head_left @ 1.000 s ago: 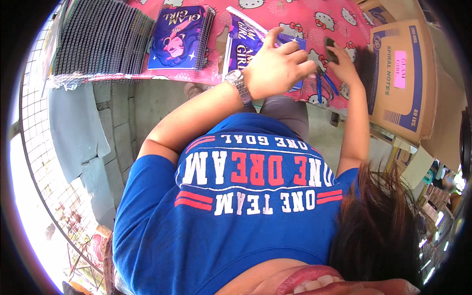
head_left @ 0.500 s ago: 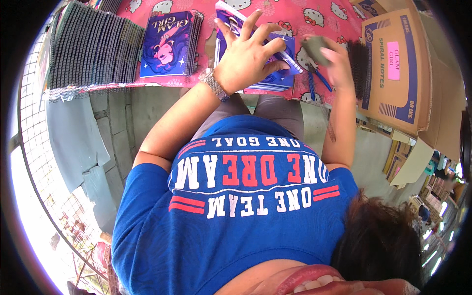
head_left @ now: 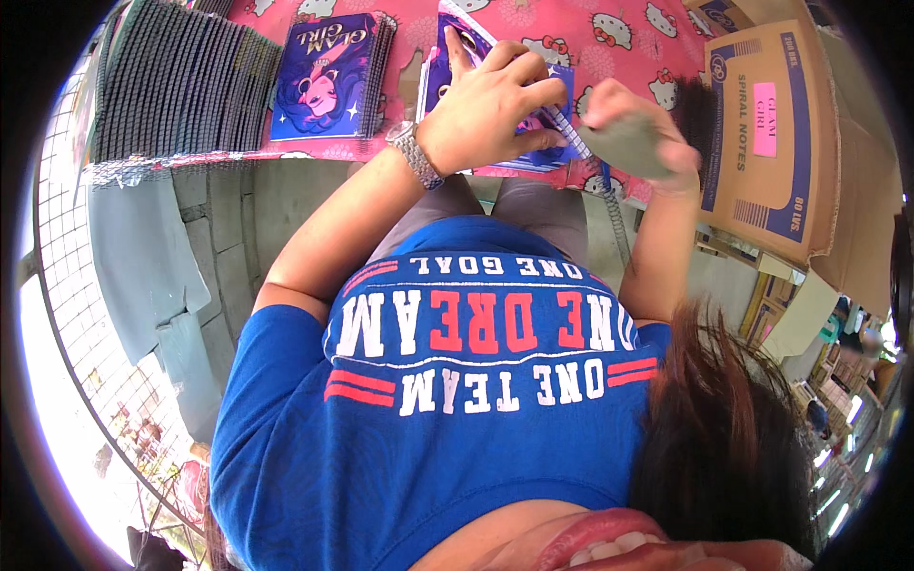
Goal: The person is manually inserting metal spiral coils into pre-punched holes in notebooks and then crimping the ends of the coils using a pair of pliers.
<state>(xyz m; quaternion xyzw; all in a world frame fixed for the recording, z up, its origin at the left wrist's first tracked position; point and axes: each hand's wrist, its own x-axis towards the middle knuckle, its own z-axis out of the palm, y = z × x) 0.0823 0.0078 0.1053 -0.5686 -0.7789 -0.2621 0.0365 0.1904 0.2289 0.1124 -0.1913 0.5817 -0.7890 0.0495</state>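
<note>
My left hand (head_left: 495, 105), with a metal watch at its wrist, grips a purple-and-blue spiral notebook (head_left: 462, 21) lying askew on others of its kind. The index finger stretches over the cover, and the thumb lies near the wire coil (head_left: 571, 131) along the notebook's right edge. More coil (head_left: 619, 224) hangs past the table's front edge. To the right of it, my right hand (head_left: 678, 157) is closed on a grey-green pad (head_left: 628, 146), slightly blurred. Blue-handled pliers (head_left: 606, 178) show only in part beneath.
On the left stands a long row of spiral-bound notebooks (head_left: 181, 81), beside a smaller stack (head_left: 324, 81) with its cover up. A cardboard box (head_left: 781, 143) is at the right, with dark coils (head_left: 693, 124) next to it. A pink patterned cloth (head_left: 619, 57) covers the table.
My right hand has swung down and toward me with the pad, over the pliers. A length of coil now hangs beyond the table edge. The left hand's fingers have drawn in on the notebook.
</note>
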